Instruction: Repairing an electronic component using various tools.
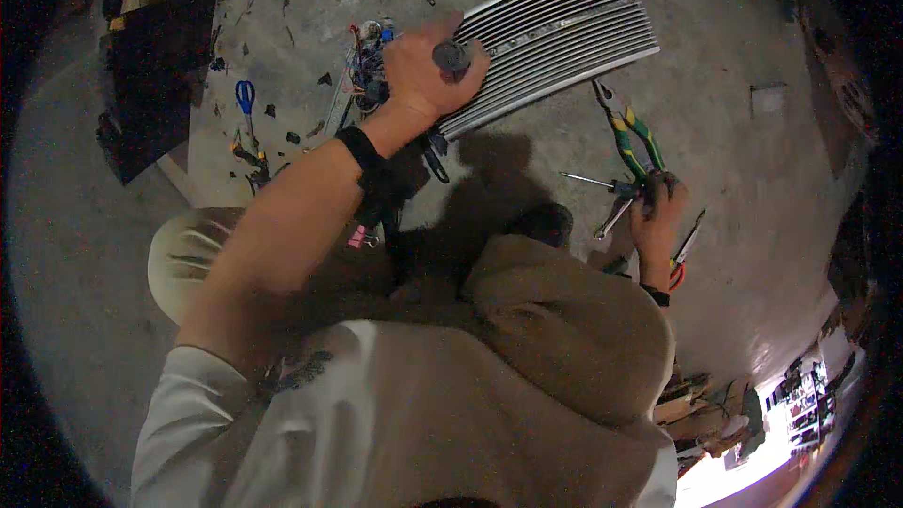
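Left fingers (480, 63) around dark handle (451, 57), right fingers (678, 194) beside pliers (624, 139)

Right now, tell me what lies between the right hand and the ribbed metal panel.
In the head view, green-handled pliers lie between the right hand and the panel.

Dim, grainy | white glare (729, 482) lower right | soft shadow (487, 179) on floor (752, 216) | fisheye-bent, blackened rim

dark handle (451, 57): rest hidden by left hand (419, 71) | right hand (664, 202): grip unclear | scraps (324, 79): too small to tell
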Demonstrator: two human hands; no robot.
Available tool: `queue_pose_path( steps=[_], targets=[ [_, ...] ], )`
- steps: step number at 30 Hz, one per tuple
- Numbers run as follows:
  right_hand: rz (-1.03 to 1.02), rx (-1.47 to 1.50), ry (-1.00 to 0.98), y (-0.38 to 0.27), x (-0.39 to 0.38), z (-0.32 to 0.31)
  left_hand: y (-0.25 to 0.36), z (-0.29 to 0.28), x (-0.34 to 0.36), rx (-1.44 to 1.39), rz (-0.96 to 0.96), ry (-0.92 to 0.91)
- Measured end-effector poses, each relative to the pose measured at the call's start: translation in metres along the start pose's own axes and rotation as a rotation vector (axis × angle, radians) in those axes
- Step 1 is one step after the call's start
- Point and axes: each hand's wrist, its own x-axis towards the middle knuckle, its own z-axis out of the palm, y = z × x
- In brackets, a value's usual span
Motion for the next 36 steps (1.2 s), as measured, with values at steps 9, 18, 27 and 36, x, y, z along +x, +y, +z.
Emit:
queue_pose_path(
  steps=[9,18,27,36],
  targets=[
    [-0.079,-0.131,-0.275,0.021,-0.021,-0.015,-0.011,0.004,0.001,-0.063,0.04,0.049],
    [0.129,0.302,-0.329,-0.046,0.005,-0.096,-0.013,0.006,0.001,-0.125,0.057,0.082],
    [-0.309,0.288,-0.065,-0.158,0.12,-0.142,-0.008,0.005,0.002,-0.166,0.083,0.107],
    [-0.444,0.316,-0.19,-0.197,0.157,-0.138,-0.008,0.004,0.003,-0.243,0.104,0.121]
  ],
)
